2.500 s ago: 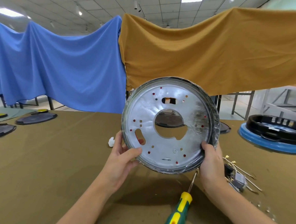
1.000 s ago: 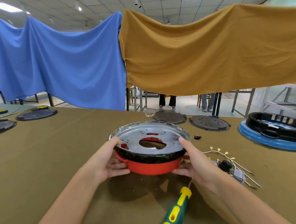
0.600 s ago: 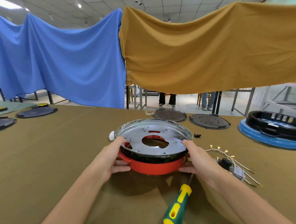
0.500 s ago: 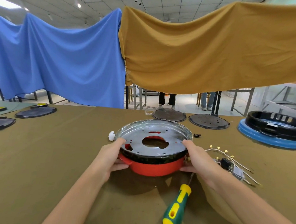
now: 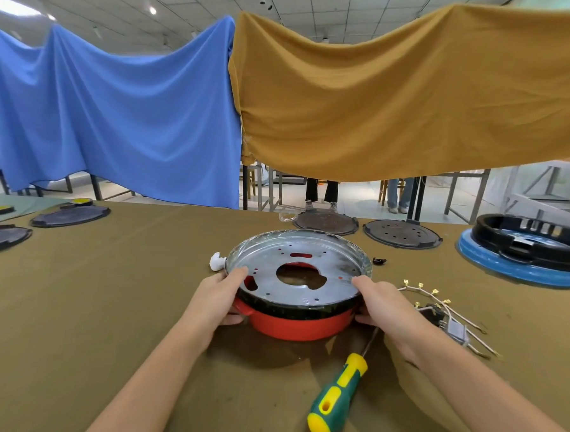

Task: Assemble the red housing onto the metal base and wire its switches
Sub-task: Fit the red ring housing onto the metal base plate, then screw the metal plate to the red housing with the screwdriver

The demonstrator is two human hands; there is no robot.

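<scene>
Metal base (image 5: 298,276), a round silver plate with a large central cut-out and several small holes, sits on top of the red housing (image 5: 299,325); a black band runs around the joint between them. The stacked pair rests on the olive-covered table (image 5: 106,322), just in front of the person. Left hand (image 5: 218,298) grips the left side of the assembly: thumb over the metal rim, fingers curled under against the red housing. Right hand (image 5: 383,305) grips the right side the same way, thumb on the rim, fingers wrapped below. Screwdriver (image 5: 337,395) with green and yellow handle lies on the table near the assembly, shaft pointing toward the housing, handle toward the person. Switch unit (image 5: 449,323) with wires ending in brass spade terminals (image 5: 420,285) lies on the table just right of the right hand, apart from the housing. Small white object (image 5: 217,261) sits against the far left edge of the base. Small black part (image 5: 378,261) lies just beyond the base on the right. 2 dark round plates (image 5: 401,233) lie farther back; a black ring on a blue disc (image 5: 525,258) sits at far right.
</scene>
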